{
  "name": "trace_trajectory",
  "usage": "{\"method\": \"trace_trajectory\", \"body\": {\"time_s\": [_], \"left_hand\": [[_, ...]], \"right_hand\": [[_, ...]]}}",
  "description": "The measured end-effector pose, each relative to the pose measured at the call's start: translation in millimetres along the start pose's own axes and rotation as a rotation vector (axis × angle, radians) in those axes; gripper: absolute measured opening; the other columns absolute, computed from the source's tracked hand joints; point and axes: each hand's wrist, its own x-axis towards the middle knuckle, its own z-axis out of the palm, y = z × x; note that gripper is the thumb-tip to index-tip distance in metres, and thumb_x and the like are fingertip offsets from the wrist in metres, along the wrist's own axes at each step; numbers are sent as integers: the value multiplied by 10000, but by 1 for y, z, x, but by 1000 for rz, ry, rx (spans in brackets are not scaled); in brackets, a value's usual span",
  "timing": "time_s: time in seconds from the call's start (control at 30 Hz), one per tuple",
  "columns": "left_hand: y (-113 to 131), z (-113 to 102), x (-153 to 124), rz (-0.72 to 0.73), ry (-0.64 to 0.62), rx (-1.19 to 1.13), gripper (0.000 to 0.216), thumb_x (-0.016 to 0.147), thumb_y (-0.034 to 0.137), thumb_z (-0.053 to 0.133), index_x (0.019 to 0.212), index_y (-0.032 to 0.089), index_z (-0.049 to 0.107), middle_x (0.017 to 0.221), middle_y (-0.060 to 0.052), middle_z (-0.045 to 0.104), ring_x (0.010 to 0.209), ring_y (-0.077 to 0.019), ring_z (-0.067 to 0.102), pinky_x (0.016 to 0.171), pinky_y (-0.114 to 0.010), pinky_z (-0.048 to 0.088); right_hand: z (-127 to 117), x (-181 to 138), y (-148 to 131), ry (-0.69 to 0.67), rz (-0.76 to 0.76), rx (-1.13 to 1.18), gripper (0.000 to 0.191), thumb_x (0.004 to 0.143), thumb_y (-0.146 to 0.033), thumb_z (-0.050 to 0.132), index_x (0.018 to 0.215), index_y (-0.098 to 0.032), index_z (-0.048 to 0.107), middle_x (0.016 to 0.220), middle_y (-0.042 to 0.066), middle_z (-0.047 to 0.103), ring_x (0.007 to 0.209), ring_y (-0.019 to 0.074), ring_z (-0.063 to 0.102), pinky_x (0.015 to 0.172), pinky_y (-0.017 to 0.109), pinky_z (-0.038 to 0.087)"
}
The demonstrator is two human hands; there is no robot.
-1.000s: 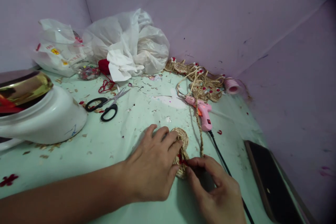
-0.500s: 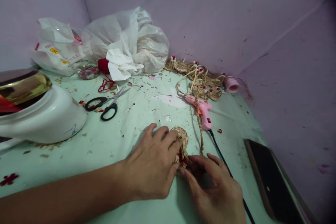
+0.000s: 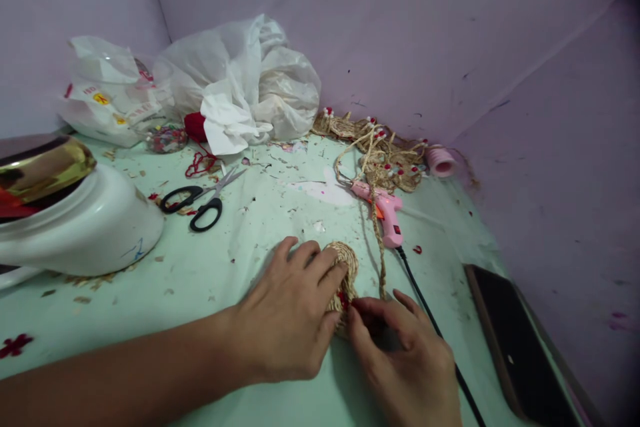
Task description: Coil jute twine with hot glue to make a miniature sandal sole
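A coiled piece of straw braid (image 3: 347,259) with a dark red decoration (image 3: 342,299) in its middle lies on the table. My left hand (image 3: 295,310) rests over its left side, fingers across the top and thumb at the lower edge, holding it down. At its right edge, beside the red part, my right hand (image 3: 405,353) has thumb and forefinger pinched together; what is between the tips is too small to make out. A loose length of braid (image 3: 379,240) hangs down the table just above the right hand.
A pink glue gun (image 3: 387,213) with a black cord lies beyond my right hand. Black-handled scissors (image 3: 205,203) lie open at left, near a white pot-like vessel (image 3: 110,233). A phone (image 3: 515,340) is at right; plastic bags (image 3: 235,73) and finished straw pieces (image 3: 395,170) line the wall.
My right thumb and forefinger have come together and moved slightly up along the coil's edge to the red part. The left hand stays on the coil.
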Motion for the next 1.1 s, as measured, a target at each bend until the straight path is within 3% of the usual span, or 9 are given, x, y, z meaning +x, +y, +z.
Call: {"method": "trace_trajectory", "body": {"time_s": [0.3,0.5,0.67,0.9,1.0,1.1], "left_hand": [[-1,7,-3,-27,60,-73,527,805,250,486,1304,122,374,1327,-138,478,1185,-301,427,1048,-543,236],[-2,1,2,-41,2,-75,487,804,276,489,1268,132,454,1282,-120,493,1126,-296,438,1006,-533,300],[0,-1,3,-54,-41,-59,505,816,287,466,1296,132,445,1292,-122,478,1145,-303,419,1023,-552,270],[-1,-3,3,-32,-66,-47,494,820,252,430,1298,134,453,1297,-118,475,1147,-296,419,1033,-540,260],[-1,-3,4,-37,-69,-43,509,814,253,432,1307,125,445,1306,-120,468,1155,-300,413,1036,-539,255],[-1,-2,4,-43,-66,-38,525,812,266,435,1317,121,435,1315,-125,462,1159,-304,409,1034,-542,254]], "right_hand": [[3,4,-2,9,9,-13,97,779,-303,639,762,-209,659,612,-40,696,497,148,635,922,475,400],[-1,3,2,-56,17,53,100,795,-284,610,746,-227,675,668,-11,725,573,178,667,896,486,419],[-3,2,6,-137,81,115,120,798,-298,602,835,-248,705,758,8,748,679,213,697,890,513,434],[-5,4,5,-172,172,180,131,796,-310,595,810,-255,713,736,1,741,696,221,698,942,572,379],[-6,5,5,-214,161,196,117,786,-330,621,823,-276,718,741,-10,741,702,215,695,948,555,373],[-4,6,5,-165,227,210,125,767,-353,636,734,-268,721,691,-13,736,657,203,679,952,522,363]]}}
